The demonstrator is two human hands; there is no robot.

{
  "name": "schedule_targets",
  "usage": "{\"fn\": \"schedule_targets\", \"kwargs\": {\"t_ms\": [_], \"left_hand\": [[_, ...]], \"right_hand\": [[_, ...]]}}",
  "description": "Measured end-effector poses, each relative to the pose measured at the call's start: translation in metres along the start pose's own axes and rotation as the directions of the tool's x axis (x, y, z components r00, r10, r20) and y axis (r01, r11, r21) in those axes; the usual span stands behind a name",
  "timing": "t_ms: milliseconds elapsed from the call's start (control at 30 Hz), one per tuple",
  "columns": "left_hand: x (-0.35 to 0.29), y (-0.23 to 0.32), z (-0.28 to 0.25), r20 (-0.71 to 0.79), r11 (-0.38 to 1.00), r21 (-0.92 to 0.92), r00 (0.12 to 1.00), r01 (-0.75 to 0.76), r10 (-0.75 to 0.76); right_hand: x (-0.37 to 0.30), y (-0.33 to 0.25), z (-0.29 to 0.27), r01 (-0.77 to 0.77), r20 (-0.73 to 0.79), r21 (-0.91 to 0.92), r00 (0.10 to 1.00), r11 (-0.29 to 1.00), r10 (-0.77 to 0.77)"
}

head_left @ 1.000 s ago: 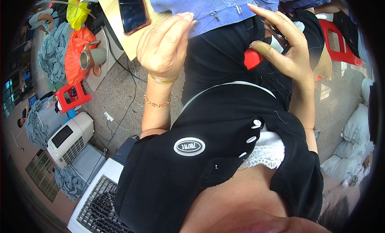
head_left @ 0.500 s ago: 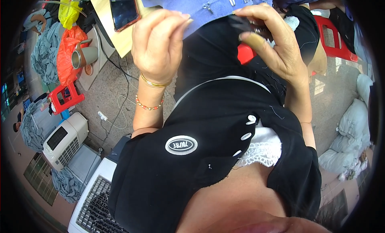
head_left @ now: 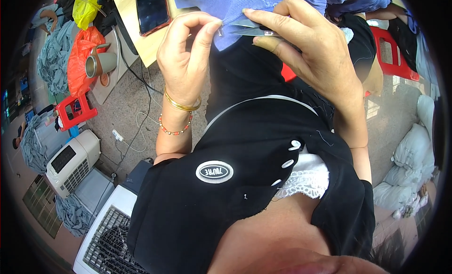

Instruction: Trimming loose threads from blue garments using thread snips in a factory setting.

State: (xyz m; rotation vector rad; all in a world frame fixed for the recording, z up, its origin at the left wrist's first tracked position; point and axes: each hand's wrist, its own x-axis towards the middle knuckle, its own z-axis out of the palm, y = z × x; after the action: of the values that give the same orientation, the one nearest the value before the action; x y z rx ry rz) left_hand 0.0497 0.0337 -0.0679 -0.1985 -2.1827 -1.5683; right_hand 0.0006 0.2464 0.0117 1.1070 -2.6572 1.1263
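View from above a person in a black top, looking down at two raised bare hands working on a blue knitted garment (head_left: 263,0) that hangs at the far edge of the scene. The left hand (head_left: 186,57) has thumb and forefinger pressed together, pinching the lower edge of the blue fabric; a gold bangle (head_left: 181,104) and a red bead bracelet (head_left: 174,128) circle its wrist. The right hand (head_left: 310,52) is closed around small metal thread snips (head_left: 247,28), whose pointed blades lie against the fabric edge, just right of the left fingertips. Far left, a pale wooden bench (head_left: 134,31) carries a dark phone (head_left: 152,10) lying flat. On the floor to the left are an orange plastic bag (head_left: 80,52), a metal mug (head_left: 99,64), a small red stool (head_left: 75,111), a white fan heater (head_left: 70,161) and trailing cables. To the far right stands a red plastic chair (head_left: 393,52), with white sacks (head_left: 414,156) nearer on the right
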Motion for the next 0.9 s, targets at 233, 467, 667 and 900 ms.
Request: {"fn": "schedule_targets", "kwargs": {"t_ms": [233,467,667,900], "left_hand": [[0.006,0.003,-0.006,0.088,0.981,-0.180,0.995,0.068,-0.053],[0.007,0.005,-0.010,0.123,0.973,-0.204,0.989,0.104,-0.080],[0.012,0.001,-0.007,0.116,0.992,-0.121,0.993,-0.021,0.036],[0.016,0.003,-0.001,0.104,0.994,-0.010,0.988,-0.111,0.112]], "right_hand": [[0.006,-0.011,-0.006,0.013,0.053,-0.082,0.999,0.997,-0.009],[0.014,-0.018,-0.010,-0.004,0.094,-0.105,0.996,0.994,0.014],[0.016,-0.028,-0.014,-0.039,0.090,-0.179,0.994,0.983,0.055],[0.018,-0.026,-0.015,-0.023,0.101,-0.158,0.994,0.987,0.039]]}}
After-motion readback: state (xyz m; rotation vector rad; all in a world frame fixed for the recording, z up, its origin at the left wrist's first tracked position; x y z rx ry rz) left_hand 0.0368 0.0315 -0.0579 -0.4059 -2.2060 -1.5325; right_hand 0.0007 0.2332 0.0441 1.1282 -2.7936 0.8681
